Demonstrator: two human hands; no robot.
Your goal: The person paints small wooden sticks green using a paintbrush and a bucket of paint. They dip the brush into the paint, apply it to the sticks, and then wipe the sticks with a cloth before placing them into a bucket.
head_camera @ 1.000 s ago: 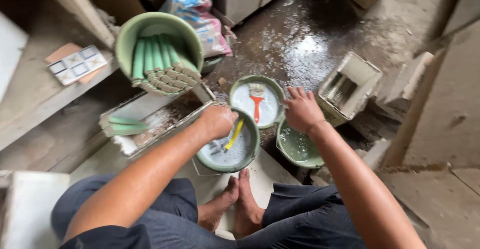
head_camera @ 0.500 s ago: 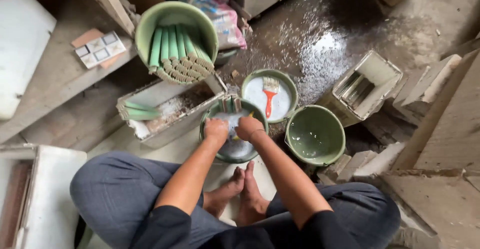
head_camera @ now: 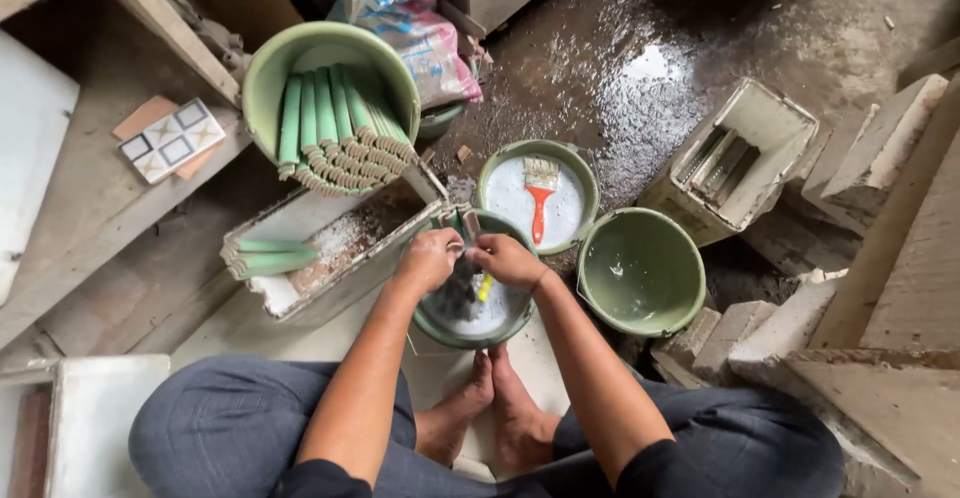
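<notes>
Hands meet over a green bowl

Left hand (head_camera: 428, 260) and right hand (head_camera: 508, 260) press together above the green bowl (head_camera: 432, 320) between the knees, gripping a small dark piece (head_camera: 464, 270) too hidden to identify. Below them, a yellow-handled tool (head_camera: 485, 288) lies partly covered.

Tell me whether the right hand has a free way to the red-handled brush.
Probably yes: the red-handled brush lies uncovered in the white-filled bucket just beyond the right hand, though that hand is busy now.
</notes>
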